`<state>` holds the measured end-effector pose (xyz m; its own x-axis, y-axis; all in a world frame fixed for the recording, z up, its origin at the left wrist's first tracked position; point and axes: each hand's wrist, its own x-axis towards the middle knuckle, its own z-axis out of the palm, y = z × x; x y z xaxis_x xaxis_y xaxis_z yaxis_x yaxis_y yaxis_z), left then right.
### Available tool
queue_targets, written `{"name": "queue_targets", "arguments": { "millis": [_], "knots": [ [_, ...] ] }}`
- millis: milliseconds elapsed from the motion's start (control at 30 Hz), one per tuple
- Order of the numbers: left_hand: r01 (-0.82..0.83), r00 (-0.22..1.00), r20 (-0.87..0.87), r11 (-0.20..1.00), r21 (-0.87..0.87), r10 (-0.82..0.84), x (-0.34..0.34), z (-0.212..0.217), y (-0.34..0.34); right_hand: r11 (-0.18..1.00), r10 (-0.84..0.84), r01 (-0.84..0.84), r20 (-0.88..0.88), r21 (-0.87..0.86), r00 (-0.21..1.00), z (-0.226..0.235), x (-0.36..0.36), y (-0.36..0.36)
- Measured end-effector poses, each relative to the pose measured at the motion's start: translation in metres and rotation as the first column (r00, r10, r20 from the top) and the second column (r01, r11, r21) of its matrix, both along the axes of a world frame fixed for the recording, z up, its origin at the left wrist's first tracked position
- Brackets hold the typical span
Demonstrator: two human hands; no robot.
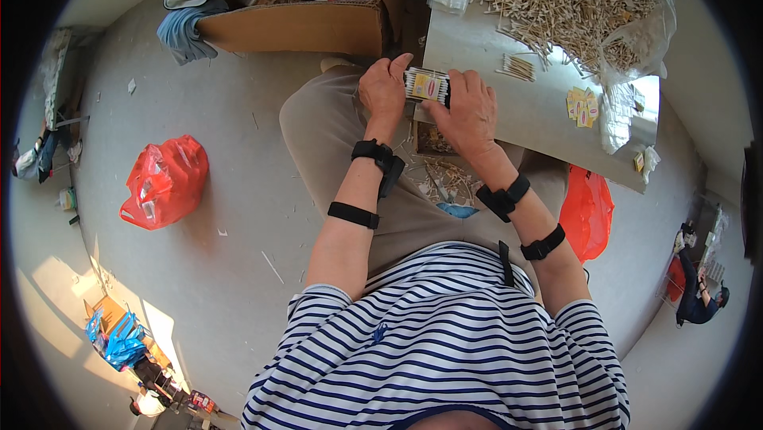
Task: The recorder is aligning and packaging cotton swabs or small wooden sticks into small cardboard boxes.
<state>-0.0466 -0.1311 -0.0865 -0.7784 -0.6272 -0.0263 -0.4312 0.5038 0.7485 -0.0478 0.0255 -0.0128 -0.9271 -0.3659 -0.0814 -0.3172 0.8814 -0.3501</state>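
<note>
Between my two hands is a small flat pack of cotton swabs (427, 85) with a yellow printed card in it, held above my lap by the table's left edge. My left hand (383, 90) is closed round the pack's left end, thumb at the top. At the other end my right hand (470, 112) grips it, thumb along the lower edge; some of its fingertips are hidden. On the metal-topped table (469, 42) lie a big heap of loose cotton swabs (564, 5), a small row of swabs (518, 67) and several yellow cards (582, 106).
A cardboard box (302, 26) of cloths and other items stands ahead to the left. Clear plastic sheeting (620, 116) hangs over the table. Red bags rest on the floor at left (167, 182) and right (586, 211). Below my hands, loose swabs (449, 180) lie scattered. Other people sit far off at both sides.
</note>
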Motion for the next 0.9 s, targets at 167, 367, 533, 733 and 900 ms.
{"name": "queue_targets", "arguments": {
  "millis": [167,367,533,733,900],
  "knots": [
    [-0.001,1.0,-0.021,1.0,0.017,0.002,-0.002,0.002,0.0,0.956,0.293,-0.292,-0.172,0.033,0.94,-0.024,0.014,0.001],
    [0.065,0.984,-0.178,0.902,0.426,0.013,0.001,-0.017,-0.022,0.958,0.282,-0.285,-0.132,-0.009,0.95,-0.041,0.018,-0.001],
    [0.087,0.992,-0.106,0.963,0.256,-0.061,-0.002,-0.017,-0.008,0.96,0.27,-0.277,-0.131,-0.035,0.954,-0.044,0.019,0.001],
    [0.032,0.996,-0.084,0.989,0.148,-0.02,-0.001,-0.005,0.0,0.961,0.259,-0.269,-0.126,-0.069,0.958,-0.043,0.02,-0.004],
    [0.045,0.994,-0.104,0.985,0.168,-0.028,-0.003,-0.012,-0.002,0.959,0.26,-0.272,-0.139,-0.076,0.956,-0.043,0.02,-0.007]
  ]
}}
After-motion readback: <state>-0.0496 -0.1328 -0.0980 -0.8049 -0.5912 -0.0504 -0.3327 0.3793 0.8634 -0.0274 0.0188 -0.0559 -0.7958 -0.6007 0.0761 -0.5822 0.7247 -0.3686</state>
